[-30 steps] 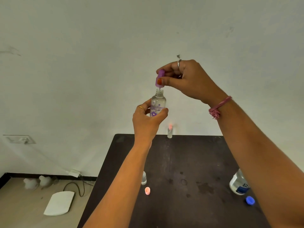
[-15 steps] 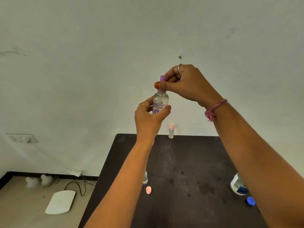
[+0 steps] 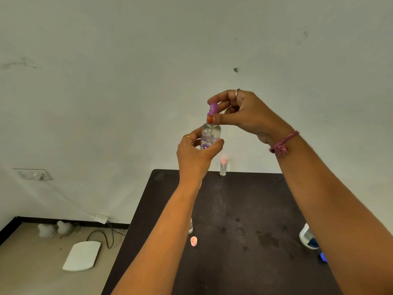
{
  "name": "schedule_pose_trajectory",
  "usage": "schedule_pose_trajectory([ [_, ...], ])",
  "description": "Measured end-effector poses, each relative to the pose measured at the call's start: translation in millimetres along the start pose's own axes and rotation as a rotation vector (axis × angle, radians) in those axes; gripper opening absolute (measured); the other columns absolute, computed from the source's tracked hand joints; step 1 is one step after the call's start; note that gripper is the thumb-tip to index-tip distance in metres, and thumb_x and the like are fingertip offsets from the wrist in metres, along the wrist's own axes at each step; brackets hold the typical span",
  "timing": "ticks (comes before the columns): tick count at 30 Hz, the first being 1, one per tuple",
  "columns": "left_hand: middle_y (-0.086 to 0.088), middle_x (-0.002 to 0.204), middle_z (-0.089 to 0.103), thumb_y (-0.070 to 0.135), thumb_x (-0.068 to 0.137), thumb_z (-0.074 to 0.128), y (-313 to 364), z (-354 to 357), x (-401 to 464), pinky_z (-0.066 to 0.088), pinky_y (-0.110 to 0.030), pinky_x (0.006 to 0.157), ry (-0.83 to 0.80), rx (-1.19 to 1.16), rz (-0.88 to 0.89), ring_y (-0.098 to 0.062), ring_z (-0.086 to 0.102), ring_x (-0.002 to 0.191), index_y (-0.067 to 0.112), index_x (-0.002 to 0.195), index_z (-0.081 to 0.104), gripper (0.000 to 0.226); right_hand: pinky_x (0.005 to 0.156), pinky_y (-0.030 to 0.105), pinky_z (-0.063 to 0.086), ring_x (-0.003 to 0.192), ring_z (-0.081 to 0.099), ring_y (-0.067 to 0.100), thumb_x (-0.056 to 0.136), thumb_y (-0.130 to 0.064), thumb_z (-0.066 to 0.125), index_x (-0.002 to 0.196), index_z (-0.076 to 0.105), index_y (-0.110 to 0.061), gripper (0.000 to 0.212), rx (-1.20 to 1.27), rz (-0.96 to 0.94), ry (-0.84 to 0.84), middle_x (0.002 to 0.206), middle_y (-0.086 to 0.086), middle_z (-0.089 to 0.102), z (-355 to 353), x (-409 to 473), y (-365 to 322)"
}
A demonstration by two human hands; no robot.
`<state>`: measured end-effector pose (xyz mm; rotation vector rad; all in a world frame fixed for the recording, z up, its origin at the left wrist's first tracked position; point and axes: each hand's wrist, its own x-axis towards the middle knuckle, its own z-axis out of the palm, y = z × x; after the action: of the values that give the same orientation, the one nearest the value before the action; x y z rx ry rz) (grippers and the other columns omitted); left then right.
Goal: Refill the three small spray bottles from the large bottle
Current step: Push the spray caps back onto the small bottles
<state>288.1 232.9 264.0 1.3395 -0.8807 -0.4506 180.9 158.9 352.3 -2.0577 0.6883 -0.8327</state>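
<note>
My left hand [image 3: 196, 155] grips a small clear spray bottle [image 3: 210, 135] with purple flowers, held up in front of the wall. My right hand [image 3: 240, 112] pinches its purple spray top [image 3: 212, 110], which sits on the bottle's neck. A second small bottle [image 3: 222, 167] with a pink top stands at the table's far edge. A third small bottle [image 3: 190, 227] stands mostly hidden behind my left forearm, its pink cap [image 3: 193, 241] loose beside it. The large white bottle [image 3: 306, 237] stands at the right, partly hidden by my right arm, with a blue cap [image 3: 323, 257] near it.
The dark table [image 3: 244, 209] has wet spots around its middle. On the floor to the left lie a white flat object [image 3: 81, 255], a black cable [image 3: 106, 237] and two white lumps [image 3: 54, 228]. A pale wall stands right behind the table.
The purple spray top was above the open bottle neck a second ago. My right hand has lowered it onto the neck and shifted its fingers on it. Both hands sit slightly lower.
</note>
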Motion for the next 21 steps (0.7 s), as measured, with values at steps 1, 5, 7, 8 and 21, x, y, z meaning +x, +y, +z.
schedule_pose_trajectory([
  [1, 0.004, 0.114, 0.063, 0.026, 0.077, 0.078, -0.7, 0.0, -0.5, 0.042, 0.003, 0.061, 0.000, 0.004, -0.001, -0.006, 0.060, 0.090, 0.017, 0.123, 0.059, 0.050, 0.077, 0.026, 0.055, 0.081, 0.063, 0.007, 0.069, -0.032, 0.079, 0.112, 0.063, -0.018, 0.047, -0.030, 0.021, 0.027, 0.092, -0.001, 0.068, 3.5, 0.9, 0.0],
  [5, 0.005, 0.113, 0.062, 0.025, 0.078, 0.077, -1.4, 0.2, -2.0, 0.041, 0.005, 0.062, -0.007, 0.012, -0.006, -0.005, 0.059, 0.090, 0.017, 0.123, 0.059, 0.049, 0.098, 0.031, 0.047, 0.108, 0.061, 0.011, 0.064, -0.047, 0.073, 0.133, 0.048, -0.018, 0.080, 0.026, 0.148, -0.095, 0.117, -0.004, 0.065, 1.0, 2.2, -0.3],
  [7, 0.005, 0.112, 0.062, 0.025, 0.077, 0.077, -1.5, 0.0, -2.3, 0.041, 0.004, 0.063, -0.010, 0.010, -0.007, -0.005, 0.059, 0.091, 0.017, 0.122, 0.059, 0.049, 0.099, 0.028, 0.046, 0.108, 0.063, 0.011, 0.076, -0.028, 0.073, 0.134, 0.048, -0.014, 0.065, 0.106, 0.126, -0.139, 0.116, -0.003, 0.067, -1.9, 1.1, 0.4],
  [8, 0.005, 0.113, 0.063, 0.025, 0.077, 0.078, -1.7, 0.0, -2.3, 0.042, 0.004, 0.064, -0.009, 0.008, -0.009, -0.006, 0.059, 0.092, 0.017, 0.122, 0.059, 0.049, 0.097, 0.027, 0.048, 0.103, 0.065, 0.010, 0.078, -0.020, 0.073, 0.131, 0.052, -0.013, 0.057, 0.127, 0.113, -0.118, 0.109, -0.002, 0.070, -0.7, 0.6, 1.3],
  [21, 0.004, 0.115, 0.063, 0.027, 0.077, 0.078, -3.9, -3.7, -1.1, 0.043, 0.003, 0.063, 0.001, 0.014, -0.038, -0.009, 0.061, 0.093, 0.017, 0.124, 0.058, 0.052, 0.091, 0.030, 0.051, 0.093, 0.068, 0.014, 0.071, -0.017, 0.078, 0.122, 0.058, -0.012, 0.055, 0.187, 0.119, -0.033, 0.093, 0.002, 0.073, 8.2, -0.3, 11.0],
])
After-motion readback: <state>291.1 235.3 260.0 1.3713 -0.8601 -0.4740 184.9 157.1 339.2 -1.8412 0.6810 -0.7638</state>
